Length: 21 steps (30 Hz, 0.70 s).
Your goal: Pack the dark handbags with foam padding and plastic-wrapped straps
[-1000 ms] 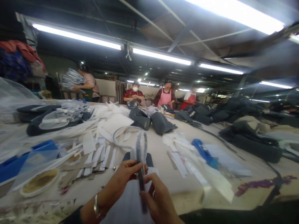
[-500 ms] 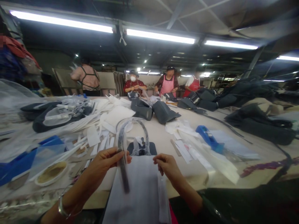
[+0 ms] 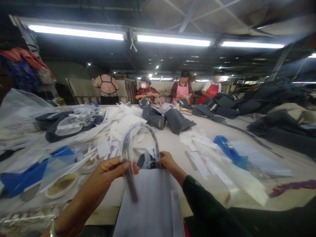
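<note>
Hands apart | left hand (image 3: 111, 168) pinches left limb of wrapped strap (image 3: 125, 146) | right hand (image 3: 169, 161) at right limb, grip unclear | bend arches between, above both

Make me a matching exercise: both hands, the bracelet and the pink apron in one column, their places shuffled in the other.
Things:
1. left hand
2. right hand
3. silvery bracelet
4. pink apron

Places:
A. on a co-worker across the table
B. gripping the left side of the plastic-wrapped loop
C. around the left arm
D. at the loop's right side

Pairs: 1-B, 2-D, 3-C, 4-A
</note>
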Tool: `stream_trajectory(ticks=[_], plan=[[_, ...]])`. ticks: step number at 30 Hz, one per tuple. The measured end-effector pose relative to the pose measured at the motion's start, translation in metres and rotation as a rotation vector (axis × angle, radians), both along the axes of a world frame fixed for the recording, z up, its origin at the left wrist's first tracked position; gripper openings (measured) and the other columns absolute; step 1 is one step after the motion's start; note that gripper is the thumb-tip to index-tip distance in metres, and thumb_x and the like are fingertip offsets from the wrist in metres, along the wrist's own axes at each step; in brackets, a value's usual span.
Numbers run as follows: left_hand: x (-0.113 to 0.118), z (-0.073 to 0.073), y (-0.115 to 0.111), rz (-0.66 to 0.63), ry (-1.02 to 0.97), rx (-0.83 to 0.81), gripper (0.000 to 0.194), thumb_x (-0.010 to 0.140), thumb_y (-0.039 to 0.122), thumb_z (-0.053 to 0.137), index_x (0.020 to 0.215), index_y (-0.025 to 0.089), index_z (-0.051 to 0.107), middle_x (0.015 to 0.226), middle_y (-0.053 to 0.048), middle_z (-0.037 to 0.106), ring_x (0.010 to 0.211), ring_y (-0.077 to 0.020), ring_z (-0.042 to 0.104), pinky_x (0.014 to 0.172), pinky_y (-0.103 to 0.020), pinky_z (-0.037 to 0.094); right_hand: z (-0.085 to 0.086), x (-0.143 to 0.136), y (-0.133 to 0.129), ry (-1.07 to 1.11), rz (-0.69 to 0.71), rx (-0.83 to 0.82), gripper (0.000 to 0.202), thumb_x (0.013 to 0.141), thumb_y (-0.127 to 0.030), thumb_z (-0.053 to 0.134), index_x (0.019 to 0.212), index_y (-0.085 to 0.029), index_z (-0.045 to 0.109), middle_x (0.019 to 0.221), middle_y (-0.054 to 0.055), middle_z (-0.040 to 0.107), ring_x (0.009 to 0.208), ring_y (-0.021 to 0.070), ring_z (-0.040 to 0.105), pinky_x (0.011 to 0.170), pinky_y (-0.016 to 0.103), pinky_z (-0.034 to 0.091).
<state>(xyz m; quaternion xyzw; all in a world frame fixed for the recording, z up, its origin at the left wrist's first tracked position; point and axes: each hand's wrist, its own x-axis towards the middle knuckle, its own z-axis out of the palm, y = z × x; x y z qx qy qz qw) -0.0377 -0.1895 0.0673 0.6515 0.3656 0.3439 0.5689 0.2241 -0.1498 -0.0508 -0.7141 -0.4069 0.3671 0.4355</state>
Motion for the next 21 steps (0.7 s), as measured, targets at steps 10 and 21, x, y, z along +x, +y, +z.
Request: stream_trajectory(ticks=[10, 21], plan=[[0.014, -0.016, 0.012, 0.083, -0.151, -0.083, 0.028, 0.077, 0.043, 0.073, 0.086, 0.017, 0.076, 0.084, -0.007, 0.076, 0.081, -0.0222, 0.068, 0.077, -0.031, 0.053, 0.013, -0.011, -0.018, -0.12, -0.022, 0.135, 0.018, 0.069, -0.008, 0.06, 0.085, -0.015, 0.067, 0.076, 0.001, 0.065, 0.071, 0.0137, 0.06, 0.063, 0.023, 0.045], [0.036, -0.024, 0.0, 0.102, -0.257, 0.043, 0.021, 0.084, 0.037, 0.067, 0.089, 0.018, 0.075, 0.087, -0.004, 0.075, 0.085, -0.0207, 0.066, 0.082, -0.03, 0.049, 0.042, -0.063, -0.108, 0.764, 0.45, -0.151, 0.062, 0.086, -0.071, 0.043, 0.094, -0.011, 0.06, 0.067, 0.007, 0.069, 0.042, 0.0103, 0.054, 0.04, 0.022, 0.044]])
